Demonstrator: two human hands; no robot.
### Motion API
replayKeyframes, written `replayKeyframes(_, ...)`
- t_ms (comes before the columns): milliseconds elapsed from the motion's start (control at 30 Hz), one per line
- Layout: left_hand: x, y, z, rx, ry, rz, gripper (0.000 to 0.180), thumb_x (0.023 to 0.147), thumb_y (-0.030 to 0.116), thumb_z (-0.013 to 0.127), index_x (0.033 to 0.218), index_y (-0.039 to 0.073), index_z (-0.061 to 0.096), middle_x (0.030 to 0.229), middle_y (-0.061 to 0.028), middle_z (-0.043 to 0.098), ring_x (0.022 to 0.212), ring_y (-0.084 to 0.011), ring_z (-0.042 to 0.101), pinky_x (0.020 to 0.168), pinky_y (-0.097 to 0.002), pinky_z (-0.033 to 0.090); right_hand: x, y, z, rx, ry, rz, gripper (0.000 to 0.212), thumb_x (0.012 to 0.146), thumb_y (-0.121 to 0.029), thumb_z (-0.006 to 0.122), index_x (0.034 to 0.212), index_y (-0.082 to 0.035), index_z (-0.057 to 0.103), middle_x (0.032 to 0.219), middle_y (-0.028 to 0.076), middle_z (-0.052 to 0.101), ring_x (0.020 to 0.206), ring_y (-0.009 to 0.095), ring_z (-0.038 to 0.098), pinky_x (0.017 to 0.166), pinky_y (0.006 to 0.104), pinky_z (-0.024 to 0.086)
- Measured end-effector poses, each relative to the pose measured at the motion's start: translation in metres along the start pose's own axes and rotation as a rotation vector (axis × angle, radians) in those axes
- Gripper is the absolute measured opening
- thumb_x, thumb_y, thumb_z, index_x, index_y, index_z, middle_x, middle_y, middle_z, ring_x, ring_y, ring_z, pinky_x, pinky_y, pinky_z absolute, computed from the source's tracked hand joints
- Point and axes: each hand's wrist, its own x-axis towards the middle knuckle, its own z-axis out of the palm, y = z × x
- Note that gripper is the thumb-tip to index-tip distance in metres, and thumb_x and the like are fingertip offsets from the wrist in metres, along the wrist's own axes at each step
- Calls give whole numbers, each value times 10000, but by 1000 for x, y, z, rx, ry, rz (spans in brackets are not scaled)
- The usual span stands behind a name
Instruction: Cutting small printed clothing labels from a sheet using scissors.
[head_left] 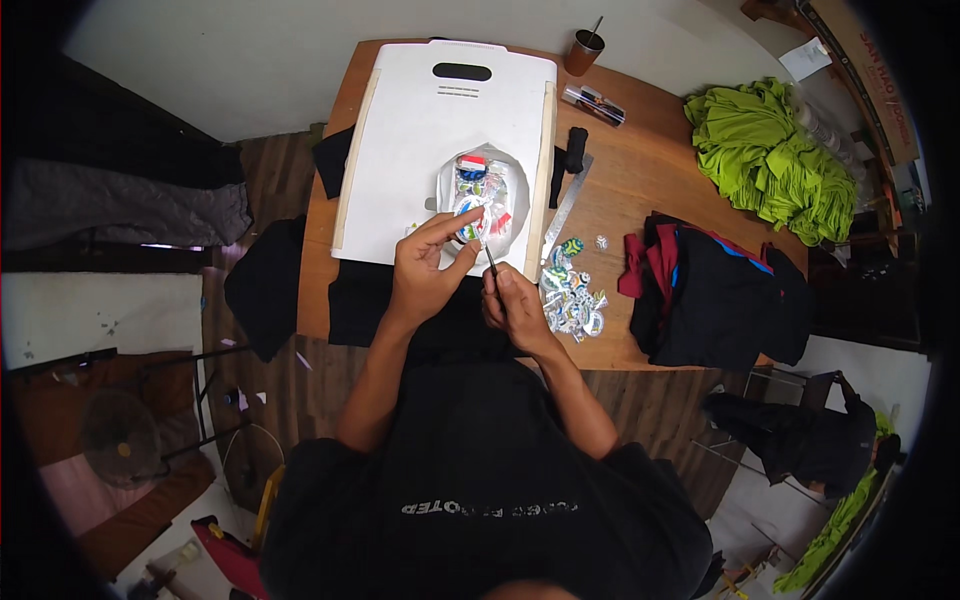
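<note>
At the board (400, 150) — left hand (425, 268) holds a patch (471, 230), right hand (520, 312) a slim tool (491, 261).

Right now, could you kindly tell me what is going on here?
A person's left hand appears to hold a small colourful piece over a white board, while the right hand grips a slim dark tool, its tip near that piece. More small pieces lie heaped on the wooden table.

Red capital letters (885, 85) run along the cardboard box (848, 55) at upper right. Pale lettering (440, 509) crosses the black shirt (490, 450), upside down. Marks on the small printed pieces (575, 305) are too tiny to read.
</note>
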Motion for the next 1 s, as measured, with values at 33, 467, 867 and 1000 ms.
replayKeyframes(33,0,0,0,-4,1,10,397,833,-149,608,1225,-91,582,1039,-97,607,993,-122,577,906,-237,453,0,0,0,6,-4,9,364,1047,-382,336,897,-67,441,564,-35,325,460,56,264,434,219,236)
replayKeyframes(467,-2,-1,0,-26,4,9,396,833,-146,614,1224,-86,586,1069,-112,613,1020,-133,576,926,-247,448,-1,-1,0,13,1,22,367,1051,-373,324,898,-60,443,554,-31,332,454,57,268,432,219,240)
replayKeyframes(867,0,-4,1,-8,1,8,394,835,-142,616,1224,-84,586,1069,-113,613,1025,-135,573,931,-254,448,3,1,-3,21,-8,-2,353,1051,-363,332,890,-65,435,555,-32,325,454,58,267,430,220,236)
replayKeyframes(1000,2,-4,1,-16,13,9,405,825,-138,617,1223,-67,597,1056,-106,616,984,-124,565,889,-242,449,5,-2,-4,22,-16,5,353,1051,-361,332,886,-65,434,555,-33,323,450,59,265,426,219,232)
